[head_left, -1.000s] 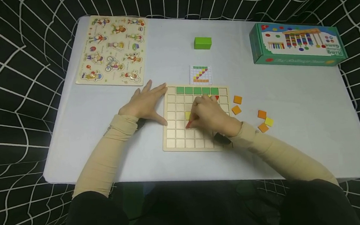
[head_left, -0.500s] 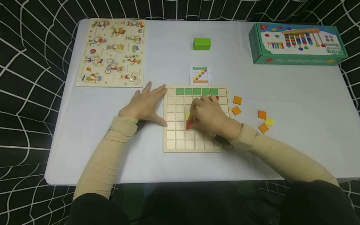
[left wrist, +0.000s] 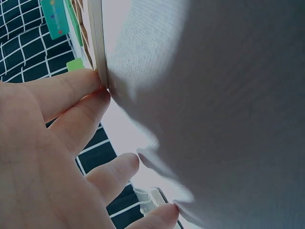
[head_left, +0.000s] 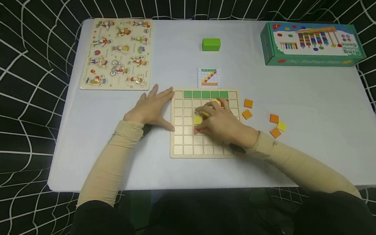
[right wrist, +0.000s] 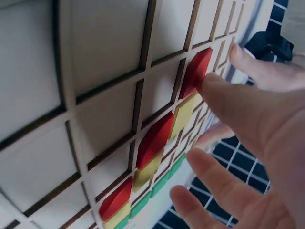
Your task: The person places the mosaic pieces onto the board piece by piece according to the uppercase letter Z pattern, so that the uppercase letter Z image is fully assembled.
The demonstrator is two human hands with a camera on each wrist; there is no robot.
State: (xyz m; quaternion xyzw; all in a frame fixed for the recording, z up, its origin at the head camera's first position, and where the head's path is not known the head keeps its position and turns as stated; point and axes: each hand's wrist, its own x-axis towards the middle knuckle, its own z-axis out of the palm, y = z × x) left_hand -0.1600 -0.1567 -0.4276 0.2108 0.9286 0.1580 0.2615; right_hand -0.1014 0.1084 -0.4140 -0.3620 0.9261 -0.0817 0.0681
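Observation:
A square wooden grid board lies on the table, with a row of green tiles near its far edge. Yellow and red tiles step diagonally across it. My right hand is over the board; its thumb tip touches a red tile seated in a cell beside a yellow tile. The other fingers are spread away from that tile, partly covering the diagonal in the head view. My left hand has its fingers spread, with thumb and index fingertips against the board's left edge.
A small pattern card lies just beyond the board, and a green block stands farther back. Loose orange tiles and a yellow tile are to the right. A picture puzzle and a green game box occupy the back corners.
The red tile, earlier pinched and tilted in my right hand, now lies in a cell. My right fingers have straightened and lifted off it, uncovering yellow tiles. The left hand stays put.

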